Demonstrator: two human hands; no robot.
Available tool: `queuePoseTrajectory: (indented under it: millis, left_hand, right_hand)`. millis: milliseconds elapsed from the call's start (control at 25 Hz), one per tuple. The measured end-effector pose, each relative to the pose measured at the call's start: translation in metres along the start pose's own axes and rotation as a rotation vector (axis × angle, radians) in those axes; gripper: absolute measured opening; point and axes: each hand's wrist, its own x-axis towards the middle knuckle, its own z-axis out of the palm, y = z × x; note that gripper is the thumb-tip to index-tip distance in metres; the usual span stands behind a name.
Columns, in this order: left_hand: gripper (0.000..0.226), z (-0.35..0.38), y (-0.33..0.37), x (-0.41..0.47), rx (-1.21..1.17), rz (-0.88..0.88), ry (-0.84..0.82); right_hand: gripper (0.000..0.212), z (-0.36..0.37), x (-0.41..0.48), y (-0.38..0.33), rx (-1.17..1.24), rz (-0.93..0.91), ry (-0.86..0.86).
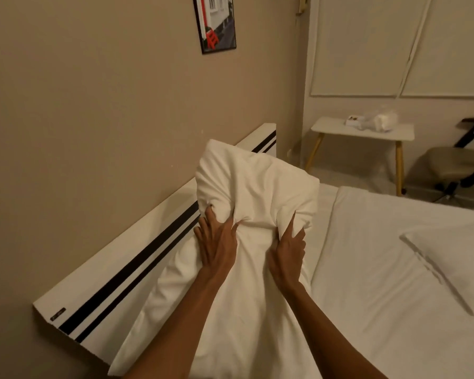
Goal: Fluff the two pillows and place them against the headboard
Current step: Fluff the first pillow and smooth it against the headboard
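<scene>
Right now both hands are sunk into a white pillow point(255, 184) that stands up against the headboard point(137, 258), near the middle of its length. The left hand point(216, 242) presses in on the pillow's left side, fingers spread and digging into the fabric so that it puckers around the fingertips. The right hand point(288, 253) does the same on the right side, its fingers clamped into a bunched fold of the case. Between the two hands the cloth is gathered into tight creases, and the upper part of the pillow bulges above them, hiding part of the headboard's two dark stripes. The lower part of the case hangs loose and flat toward the near edge of the bed point(372, 269). A second pillow point(454, 266) lies flat on the sheet at the bed's right side, well apart from the hands and away from the headboard. Beyond the far edge of the bed stands a small white side table point(337, 129) with a crumpled plastic bag point(381, 120) on it, and a framed picture point(216, 23) hangs on the wall above the headboard.
</scene>
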Motion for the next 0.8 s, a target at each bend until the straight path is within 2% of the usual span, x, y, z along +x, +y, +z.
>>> queuePoseTrajectory:
  millis: [200,400,680,800]
  left_hand:
    - [0.027,0.052,-0.028,0.032,0.088,0.147,-0.026]
    - [0.022,0.136,-0.066,0.06,0.162,0.278,-0.147]
    - [0.035,0.256,-0.115,0.074,0.223,0.407,-0.261]
    - [0.044,0.307,-0.124,0.075,0.21,0.451,-0.289]
  right_hand:
    - [0.08,0.07,0.007,0.012,0.132,0.127,-0.004]
    - [0.068,0.167,0.02,0.036,0.252,0.253,-0.035]
    - [0.062,0.299,0.033,0.085,0.315,0.377,-0.058]
    - [0.066,0.349,0.036,0.106,0.315,0.423,-0.028]
